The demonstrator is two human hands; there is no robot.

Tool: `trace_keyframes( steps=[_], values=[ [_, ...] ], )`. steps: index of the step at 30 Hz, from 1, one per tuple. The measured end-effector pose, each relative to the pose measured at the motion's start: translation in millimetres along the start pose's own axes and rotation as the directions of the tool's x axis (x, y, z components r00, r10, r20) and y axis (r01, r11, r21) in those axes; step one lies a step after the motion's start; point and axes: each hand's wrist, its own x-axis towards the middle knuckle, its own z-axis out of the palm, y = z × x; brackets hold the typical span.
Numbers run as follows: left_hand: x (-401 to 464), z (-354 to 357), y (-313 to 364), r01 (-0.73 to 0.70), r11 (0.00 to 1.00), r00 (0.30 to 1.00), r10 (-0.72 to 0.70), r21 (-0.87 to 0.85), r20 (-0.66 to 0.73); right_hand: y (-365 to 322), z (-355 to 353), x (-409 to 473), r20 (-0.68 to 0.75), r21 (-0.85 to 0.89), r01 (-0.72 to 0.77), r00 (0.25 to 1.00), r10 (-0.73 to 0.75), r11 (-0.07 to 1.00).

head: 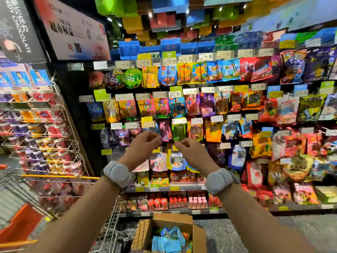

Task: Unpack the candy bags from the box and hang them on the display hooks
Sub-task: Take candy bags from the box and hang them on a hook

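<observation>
At the far left a white wire rack (45,143) holds rows of small tubs, its lower part blurred and its left side cut off by the frame. An orange-handled trolley (60,177) stands below it, mostly out of focus.

The left hand (144,143) is raised before the display wall (200,106), fingers curled inward with thumb and fingertips close together; whether they pinch anything cannot be told, since motion blur smears them. A grey band (117,173) wraps that wrist. Between the hands hang a pink bag (165,130) and a green bag (178,131), the hooks themselves hidden behind price tags.

The right hand (189,148) is likewise curled, fingertips drawn together, its grasp unreadable.

Low in the centre, the open cardboard box (197,234) sits under the forearms, with blue candy bags (170,241) heaped inside; its bottom edge is cut off.
</observation>
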Motion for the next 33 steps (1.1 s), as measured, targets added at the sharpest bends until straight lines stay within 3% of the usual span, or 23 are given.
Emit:
trace_keyframes(
  steps=[6, 17, 23, 33],
  values=[
    [-21, 41, -21, 0.178, 0.979, 0.984, -0.176, -0.098, 0.030, 43, 4, -18, 0.087, -0.032, -0.065, 0.994, 0.068, 0.997],
    [-45, 57, -91, 0.363, 0.913, 0.931, -0.361, -0.188, 0.045, 112, 50, -30, 0.169, 0.023, -0.232, 0.960, 0.225, 0.972],
    [-52, 58, -154, 0.477, 0.851, 0.879, -0.469, -0.218, 0.089, 146, 93, -26, 0.250, -0.028, -0.380, 0.893, 0.374, 0.925],
    [-26, 43, -250, 0.623, 0.707, 0.780, -0.594, -0.335, 0.196, 184, 164, 10, 0.269, -0.047, -0.546, 0.799, 0.537, 0.836]
  ],
)
